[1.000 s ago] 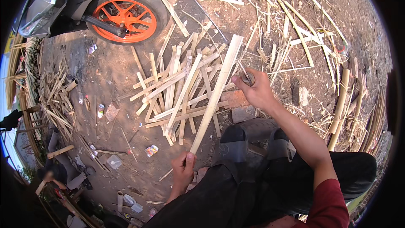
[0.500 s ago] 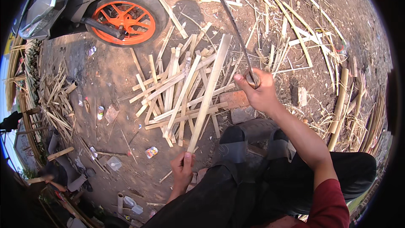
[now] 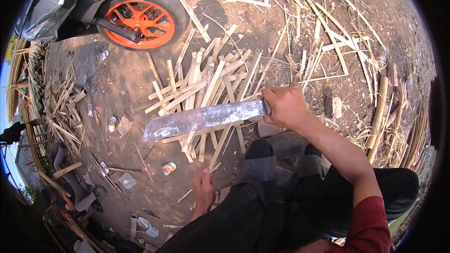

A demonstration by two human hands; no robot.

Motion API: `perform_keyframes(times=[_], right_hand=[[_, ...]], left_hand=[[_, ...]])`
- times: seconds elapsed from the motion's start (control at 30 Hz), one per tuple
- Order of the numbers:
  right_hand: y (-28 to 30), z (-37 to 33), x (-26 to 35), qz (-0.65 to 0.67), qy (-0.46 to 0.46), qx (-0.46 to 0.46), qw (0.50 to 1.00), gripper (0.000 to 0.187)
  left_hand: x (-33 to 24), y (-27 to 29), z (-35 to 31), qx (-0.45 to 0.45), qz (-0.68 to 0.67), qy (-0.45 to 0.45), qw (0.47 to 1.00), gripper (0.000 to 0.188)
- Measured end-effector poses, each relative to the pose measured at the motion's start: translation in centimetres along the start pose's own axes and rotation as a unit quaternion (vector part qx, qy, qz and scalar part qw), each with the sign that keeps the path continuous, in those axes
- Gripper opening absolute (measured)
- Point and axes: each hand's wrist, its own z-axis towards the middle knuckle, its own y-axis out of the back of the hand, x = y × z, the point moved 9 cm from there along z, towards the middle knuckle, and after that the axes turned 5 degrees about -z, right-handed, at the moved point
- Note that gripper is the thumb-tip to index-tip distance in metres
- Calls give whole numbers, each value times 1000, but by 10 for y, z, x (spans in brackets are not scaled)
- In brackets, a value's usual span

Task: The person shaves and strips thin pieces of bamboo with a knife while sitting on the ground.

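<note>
My right hand [image 3: 287,107] is closed round the handle of a machete [image 3: 204,119]. Its broad, worn grey blade lies crosswise over the bamboo strips in my view, the blunt tip pointing left. My left hand [image 3: 203,191] is low in the middle, fingers curled and thumb upward, at the near end of a long pale bamboo strip [image 3: 249,76]. The blade hides the middle of that strip, and my fingers partly hide the grip. Under and beyond the blade lies a crisscross heap of split bamboo strips [image 3: 192,77].
A motorcycle wheel [image 3: 140,23] with an orange rim stands at the far left. Longer strips [image 3: 328,33] are scattered far right, near thick bamboo poles [image 3: 377,112]. Bricks [image 3: 272,129] lie by my feet. Another person [image 3: 75,189] sits at the lower left beside another strip pile [image 3: 63,112].
The machete has swung down from upright to lie crosswise, pointing left. The strip at my left hand now looks narrower and its far end sits lower.
</note>
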Motion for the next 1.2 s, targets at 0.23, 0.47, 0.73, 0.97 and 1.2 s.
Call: perform_keyframes(times=[0.23, 0.47, 0.73, 0.97, 1.2], right_hand=[[-64, 22, -86, -89, -150, 195, 965, 28], [-29, -33, -286, 72, -498, 39, 863, 42], [-43, -4, -36, 683, -323, 102, 648, 37], [-31, 7, 9, 770, -273, 21, 577, 28], [-39, -3, 16, 766, -308, 35, 564, 25]], left_hand=[[4, -5, -17, -1, 106, 45, 993, 46], [101, 50, -60, 31, -29, 153, 987, 44], [51, -45, -50, 260, -279, 319, 868, 48], [38, -38, -60, 224, -108, 296, 922, 53], [-60, -105, 10, 393, -208, 94, 891, 47]])
